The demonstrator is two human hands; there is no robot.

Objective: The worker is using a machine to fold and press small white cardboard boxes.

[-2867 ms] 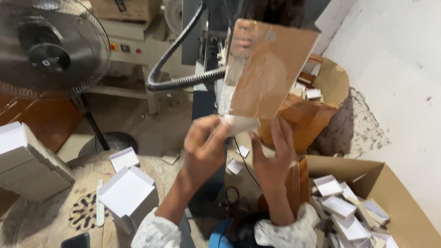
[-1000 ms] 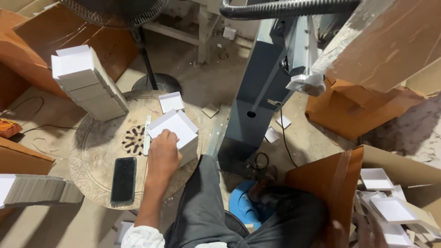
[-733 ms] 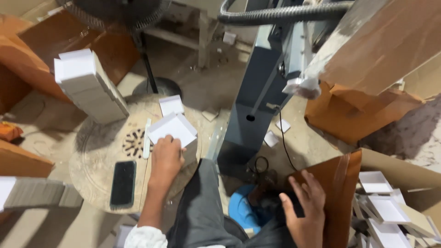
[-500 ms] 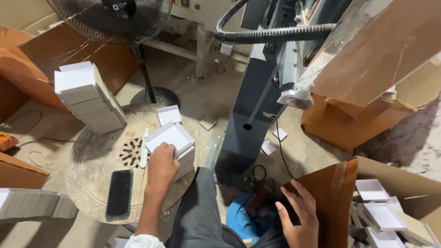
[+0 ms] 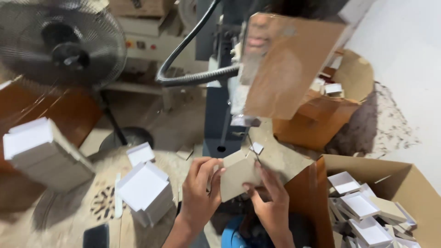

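Low centre of the head view, both hands share one card [image 5: 239,177], a flat grey-brown piece held tilted in front of the blue machine post [image 5: 218,124]. Left hand [image 5: 198,195] comes up from the bottom edge, wrist bent, thumb and fingers clamped on the card's left edge. Right hand [image 5: 271,202] sits just right of it, fingers spread flat across the card's lower right face, thumb pressing the front; forearm runs down out of frame. Above the hands, one big brown board [image 5: 287,64] leans on the machine, with one black hose [image 5: 193,69] looping beside it. One fan [image 5: 59,43] stands at upper left, its base [image 5: 126,138] on the floor. White boxes: one stack [image 5: 144,193] just left of the left hand, one single box [image 5: 140,154] behind it, one larger blurred stack [image 5: 43,154] far left. One carton [image 5: 399,183] at lower right holds a heap of white trays [image 5: 360,204], too jumbled to count. A second, orange-brown carton [image 5: 321,119] sits behind it with a few white pieces, blurred. One phone [image 5: 95,236] lies at the bottom edge, near a floor drain [image 5: 103,204]. Small card scraps [image 5: 256,148] lie by the post, count unclear.
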